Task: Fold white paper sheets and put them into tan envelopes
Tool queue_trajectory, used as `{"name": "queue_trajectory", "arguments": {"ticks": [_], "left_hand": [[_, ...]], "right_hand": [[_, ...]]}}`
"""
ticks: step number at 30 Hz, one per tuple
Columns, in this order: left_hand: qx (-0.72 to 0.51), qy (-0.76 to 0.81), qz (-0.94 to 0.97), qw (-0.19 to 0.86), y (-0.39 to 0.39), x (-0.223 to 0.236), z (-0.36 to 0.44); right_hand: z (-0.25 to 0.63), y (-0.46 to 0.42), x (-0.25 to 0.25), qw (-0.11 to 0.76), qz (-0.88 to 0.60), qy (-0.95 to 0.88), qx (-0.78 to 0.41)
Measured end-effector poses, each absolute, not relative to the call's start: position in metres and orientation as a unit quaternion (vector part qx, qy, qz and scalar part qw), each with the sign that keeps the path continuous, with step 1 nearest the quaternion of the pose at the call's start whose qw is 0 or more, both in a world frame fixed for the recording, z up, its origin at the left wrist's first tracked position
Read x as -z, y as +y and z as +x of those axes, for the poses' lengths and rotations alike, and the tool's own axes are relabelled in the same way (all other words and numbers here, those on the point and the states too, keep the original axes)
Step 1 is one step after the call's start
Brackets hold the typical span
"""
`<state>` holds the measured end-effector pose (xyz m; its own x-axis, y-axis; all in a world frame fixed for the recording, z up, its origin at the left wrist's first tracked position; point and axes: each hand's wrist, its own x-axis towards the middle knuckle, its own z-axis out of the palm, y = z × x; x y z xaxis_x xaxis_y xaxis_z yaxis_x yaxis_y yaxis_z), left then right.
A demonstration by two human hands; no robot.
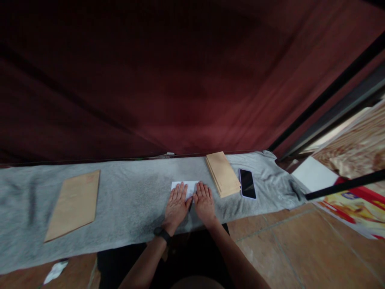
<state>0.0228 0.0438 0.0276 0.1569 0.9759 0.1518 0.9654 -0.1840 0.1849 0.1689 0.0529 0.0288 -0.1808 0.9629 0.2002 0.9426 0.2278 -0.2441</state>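
Note:
A white sheet of paper (189, 187) lies on the grey cloth near its front edge. My left hand (177, 204) rests flat on the paper's left side, fingers stretched out, a dark watch on the wrist. On the right side of the same paper, my right hand (205, 202) lies flat too, fingers extended. Both palms cover much of the sheet, so what is under them is hidden. To the right of my right hand sits a small stack of brown envelopes (223, 174). Farther left is another brown envelope (75, 202), lying flat.
A phone (247, 184) with a pale purple edge lies right of the stacked envelopes. Grey cloth (129, 200) covers the long narrow surface. Behind it hangs a dark red curtain (180, 100). A printed box (355, 204) stands at right; a white scrap (55, 271) is on the tiled floor.

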Motion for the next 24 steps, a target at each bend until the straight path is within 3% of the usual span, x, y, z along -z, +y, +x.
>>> {"name": "queue_trajectory", "arguments": {"ticks": [6,24], "left_hand": [[-0.091,0.635,0.767,0.023,0.044,-0.025,0.021],[-0.112,0.703,0.702,-0.024,0.029,-0.033,-0.009]], "right_hand": [[0.155,0.041,-0.028,0.17,-0.545,-0.82,-0.045],[0.188,0.034,-0.016,0.178,-0.587,-0.79,-0.015]]}}
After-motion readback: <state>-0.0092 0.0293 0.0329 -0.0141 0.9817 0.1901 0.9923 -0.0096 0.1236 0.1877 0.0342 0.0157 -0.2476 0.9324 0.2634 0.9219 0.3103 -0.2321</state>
